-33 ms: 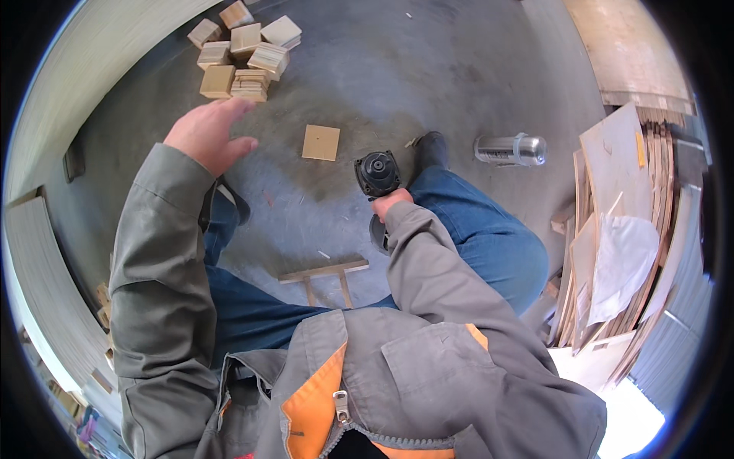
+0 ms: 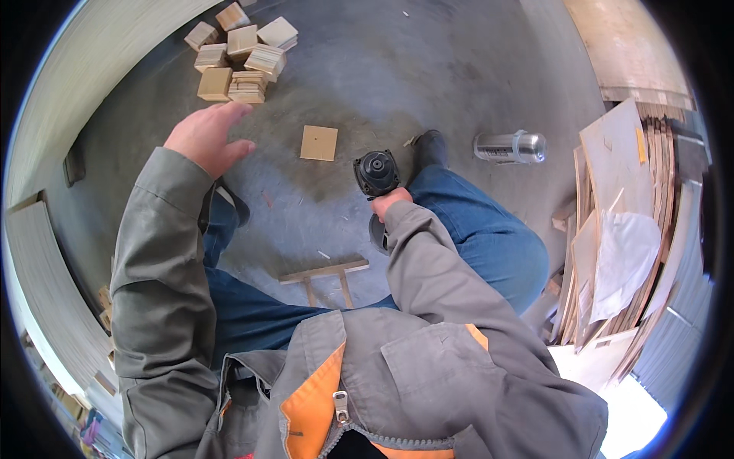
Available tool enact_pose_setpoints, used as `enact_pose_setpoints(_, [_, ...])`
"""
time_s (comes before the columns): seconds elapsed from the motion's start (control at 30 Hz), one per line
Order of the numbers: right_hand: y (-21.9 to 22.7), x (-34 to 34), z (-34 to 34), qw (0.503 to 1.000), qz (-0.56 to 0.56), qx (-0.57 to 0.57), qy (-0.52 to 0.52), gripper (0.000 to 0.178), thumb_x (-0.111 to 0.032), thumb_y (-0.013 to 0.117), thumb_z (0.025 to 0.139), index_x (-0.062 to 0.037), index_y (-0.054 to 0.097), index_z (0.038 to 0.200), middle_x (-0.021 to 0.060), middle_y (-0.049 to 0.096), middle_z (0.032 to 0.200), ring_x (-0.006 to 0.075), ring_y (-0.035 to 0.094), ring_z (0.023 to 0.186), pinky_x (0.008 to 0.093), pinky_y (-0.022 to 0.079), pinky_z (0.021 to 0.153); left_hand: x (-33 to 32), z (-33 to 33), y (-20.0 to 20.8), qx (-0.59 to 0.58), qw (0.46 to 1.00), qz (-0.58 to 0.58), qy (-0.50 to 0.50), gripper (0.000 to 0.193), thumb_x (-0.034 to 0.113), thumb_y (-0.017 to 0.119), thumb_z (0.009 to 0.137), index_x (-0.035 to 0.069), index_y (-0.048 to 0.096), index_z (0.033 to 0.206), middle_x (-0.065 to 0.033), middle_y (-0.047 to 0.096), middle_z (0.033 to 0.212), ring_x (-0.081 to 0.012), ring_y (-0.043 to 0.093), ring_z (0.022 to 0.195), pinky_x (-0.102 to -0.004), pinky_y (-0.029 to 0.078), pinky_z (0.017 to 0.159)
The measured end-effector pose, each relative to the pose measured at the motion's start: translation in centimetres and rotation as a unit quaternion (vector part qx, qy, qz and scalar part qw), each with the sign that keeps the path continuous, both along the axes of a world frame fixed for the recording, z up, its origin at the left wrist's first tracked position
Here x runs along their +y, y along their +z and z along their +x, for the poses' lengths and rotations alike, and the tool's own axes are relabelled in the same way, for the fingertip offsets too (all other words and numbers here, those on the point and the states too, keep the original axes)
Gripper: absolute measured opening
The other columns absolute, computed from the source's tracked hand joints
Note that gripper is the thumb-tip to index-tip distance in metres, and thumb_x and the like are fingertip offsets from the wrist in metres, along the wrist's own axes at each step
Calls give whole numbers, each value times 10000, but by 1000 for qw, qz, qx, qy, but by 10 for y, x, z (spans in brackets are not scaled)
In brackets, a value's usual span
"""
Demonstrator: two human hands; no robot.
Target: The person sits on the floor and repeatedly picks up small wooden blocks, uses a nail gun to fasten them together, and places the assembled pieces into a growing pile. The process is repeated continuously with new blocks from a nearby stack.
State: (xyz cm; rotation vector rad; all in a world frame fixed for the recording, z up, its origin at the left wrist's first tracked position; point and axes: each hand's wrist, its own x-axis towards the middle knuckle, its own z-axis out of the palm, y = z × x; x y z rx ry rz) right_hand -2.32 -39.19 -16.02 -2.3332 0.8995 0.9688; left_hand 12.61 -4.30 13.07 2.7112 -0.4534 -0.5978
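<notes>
My left hand (image 2: 208,139) is open, thumb apart from the fingers, over the floor just short of a cluster of square wooden blocks (image 2: 246,86). It holds nothing; whether its fingertips touch the nearest block I cannot tell. My right hand (image 2: 392,200) is closed round the handle of a black nail gun (image 2: 378,170), seen from above with its round cap up, beside my right knee. The nail gun's lower end is hidden. Between my hands, a thin square wooden board (image 2: 319,143) with a small dark dot near its middle lies flat on the floor.
A steel flask (image 2: 510,148) lies on its side beyond my right foot. Wooden sheets (image 2: 619,161) lean upright at the right, a white cloth-like piece (image 2: 623,264) over them. Stacked panels (image 2: 57,268) stand at the left. A small wooden frame (image 2: 324,271) sits between my legs.
</notes>
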Motion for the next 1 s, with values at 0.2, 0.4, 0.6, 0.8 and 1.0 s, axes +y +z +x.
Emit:
enact_pose_setpoints(0.2, [5, -8, 3, 1000, 3, 23, 19, 231, -259, 714, 777, -28, 726, 788, 94, 724, 709, 190, 716, 662, 315, 560, 682, -6, 11, -54, 63, 997, 40, 27, 540, 257, 766, 802, 65, 606, 1280, -158, 687, 1170, -343, 633, 1121, -421, 502, 956])
enact_pose_setpoints(0.4, [1, -20, 4, 997, 62, 47, -15, 332, -243, 686, 777, -32, 737, 1029, 224, 702, 1103, 373, 635, 1130, 389, 519, 952, -36, 12, -134, 98, 994, 40, 20, 567, 262, 784, 775, 54, 611, 1273, -163, 683, 1185, -348, 628, 1141, -417, 495, 975])
enact_pose_setpoints(0.6, [42, -5, 5, 999, 33, -19, -33, 319, -218, 686, 756, -29, 732, 1008, 202, 725, 1030, 346, 688, 1032, 377, 534, 924, -83, -4, -207, 89, 987, 36, 127, 733, 294, 818, 731, 84, 532, 1372, -193, 605, 1314, -357, 575, 1231, -415, 472, 1028])
enact_pose_setpoints(0.8, [59, -7, 10, 994, 65, -1, -85, 371, -185, 697, 729, -49, 722, 1073, 221, 702, 1110, 382, 637, 1122, 388, 515, 962, -130, -19, -254, 116, 977, -10, 178, 1111, 331, 859, 677, 107, 217, 1556, -240, 328, 1532, -396, 459, 1342, -436, 435, 1083])
enact_pose_setpoints(1.0, [55, -9, 13, 991, 83, 15, -106, 412, -151, 722, 714, -58, 716, 1116, 200, 711, 1119, 356, 654, 1113, 369, 519, 949, -153, -16, -281, 92, 977, 22, 190, 1150, 336, 861, 671, 109, 179, 1568, -244, 246, 1567, -406, 421, 1372, -436, 426, 1092])
